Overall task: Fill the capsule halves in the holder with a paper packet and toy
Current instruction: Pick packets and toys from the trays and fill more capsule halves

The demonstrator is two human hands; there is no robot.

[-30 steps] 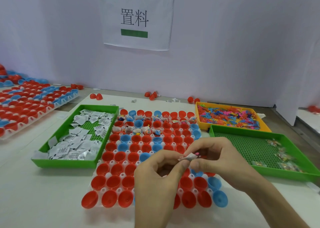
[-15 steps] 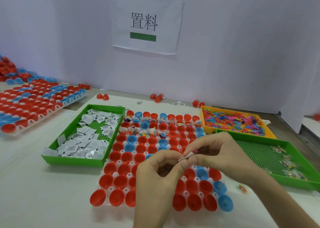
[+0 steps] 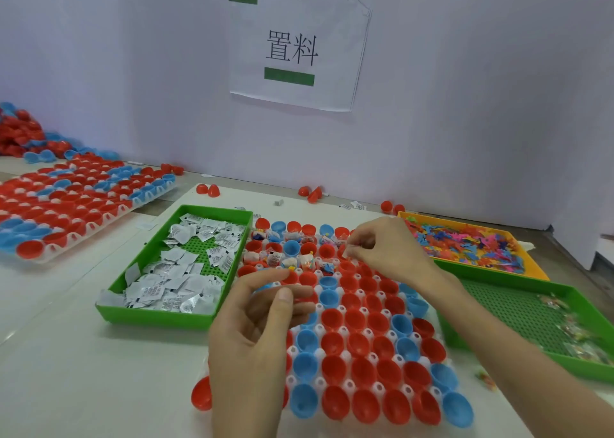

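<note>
A white holder (image 3: pixel 347 386) full of red and blue capsule halves lies in front of me. Several halves in its far rows hold packets and toys; the near rows are bare. My right hand (image 3: pixel 385 250) reaches over the far rows and pinches a small folded paper packet (image 3: pixel 349 251) with a pink bit. Over the holder's left side hovers my left hand (image 3: pixel 255 331), fingers loosely curled and holding nothing. A green tray of white paper packets (image 3: pixel 181 271) sits left of the holder. A yellow tray of coloured toys (image 3: pixel 465 243) sits at the right rear.
A second green tray (image 3: pixel 531 318) with a few wrapped items stands at the right. Another holder of capsule halves (image 3: pixel 66 205) lies far left, with a heap of capsules behind it. Loose red halves lie along the white wall. A paper sign hangs on the wall.
My hands have parted. The right hand carried the packet away toward the far rows of the holder, and the left hand let go and stayed near, now holding nothing.
</note>
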